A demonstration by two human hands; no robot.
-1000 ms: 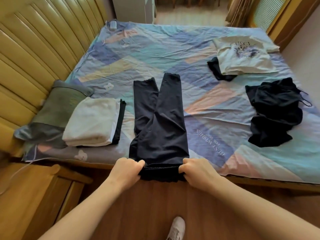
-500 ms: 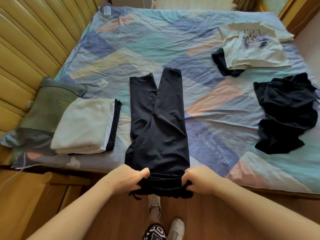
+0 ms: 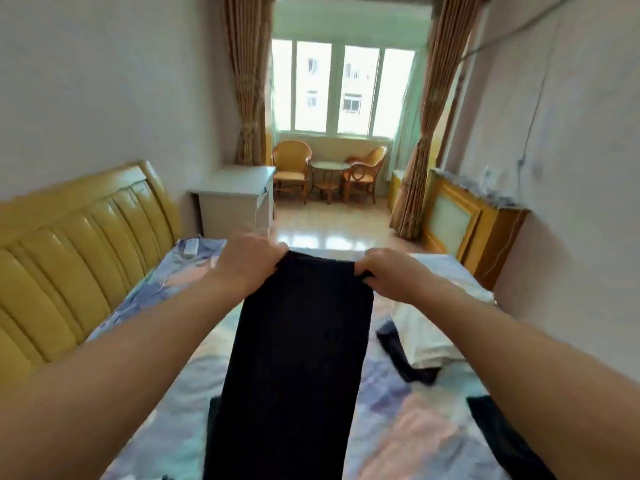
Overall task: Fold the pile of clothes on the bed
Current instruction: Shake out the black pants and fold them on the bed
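Dark navy trousers hang stretched in front of me above the patterned bed sheet. My left hand grips the left corner of the waistband and my right hand grips the right corner, both raised forward over the bed. The lower part of the trousers runs down out of view. A white T-shirt lies on the bed at the right on a dark garment. Another black garment shows at the lower right edge.
A yellow padded headboard runs along the left. A white cabinet stands beyond the bed, a wooden radiator cover at the right wall. Wicker chairs and a small table stand by the window. A small white object lies at the bed's far left corner.
Both hands have lifted the waistband up and carried it forward over the bed, and the camera has tilted up toward the window. The trousers no longer lie flat.
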